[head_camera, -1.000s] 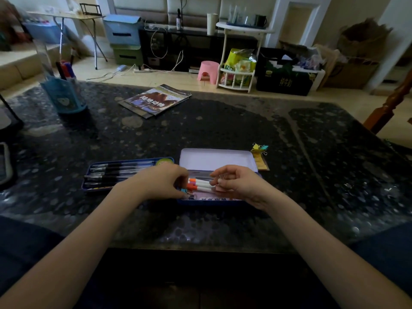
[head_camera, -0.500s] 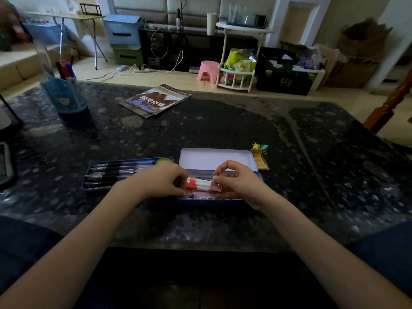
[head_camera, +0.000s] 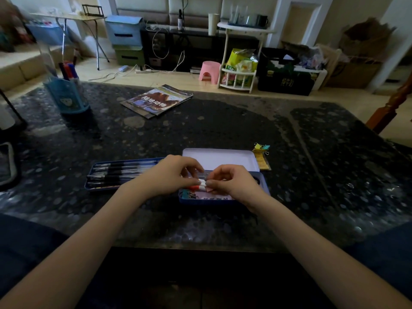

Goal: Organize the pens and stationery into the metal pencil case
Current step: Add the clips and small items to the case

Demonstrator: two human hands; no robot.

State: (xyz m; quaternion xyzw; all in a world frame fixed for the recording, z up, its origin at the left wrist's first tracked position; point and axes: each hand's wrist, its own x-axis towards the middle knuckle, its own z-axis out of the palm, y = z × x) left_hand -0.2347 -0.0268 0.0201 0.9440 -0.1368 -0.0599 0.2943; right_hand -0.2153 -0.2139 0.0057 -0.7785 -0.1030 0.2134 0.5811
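A blue metal pencil case [head_camera: 264, 184] lies open near the table's front edge, its white-lined lid [head_camera: 219, 158] raised behind it. Inside lie orange-and-white pens [head_camera: 199, 186] and teal binder clips [head_camera: 186, 194]. My left hand [head_camera: 171, 175] and my right hand [head_camera: 231, 181] meet over the case, fingertips pinching the white ends of the pens. A small pink piece shows under my right fingers. A blue tray [head_camera: 121, 172] with several black pens lies to the left of the case.
Yellow and teal binder clips [head_camera: 262, 147] and a yellow pad [head_camera: 262, 162] lie right of the lid. A magazine [head_camera: 157, 101] rests mid-table, a blue pen holder [head_camera: 66, 94] at far left. The dark speckled table [head_camera: 223, 126] is bare around the case.
My left hand has moved right, over the case, and both hands' fingertips have come together on the pens. The view has barely shifted.
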